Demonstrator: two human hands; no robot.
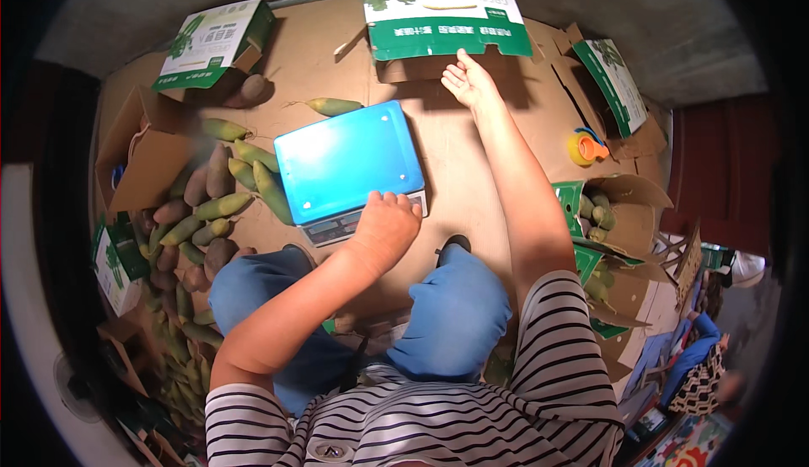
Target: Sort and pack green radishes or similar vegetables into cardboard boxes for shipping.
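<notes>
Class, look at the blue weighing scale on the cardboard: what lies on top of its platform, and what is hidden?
The platform of the blue scale is bare. The left hand rests on its front keypad panel, covering part of the keys. The cardboard beneath the scale is hidden.

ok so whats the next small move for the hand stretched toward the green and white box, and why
Probably close the right hand on the lower edge of the green and white cardboard box and draw it nearer. That hand is open, palm up, just under the box edge and grips nothing. The left hand rests on the keypad of the blue-topped flat weighing scale, whose platform is bare.
</notes>
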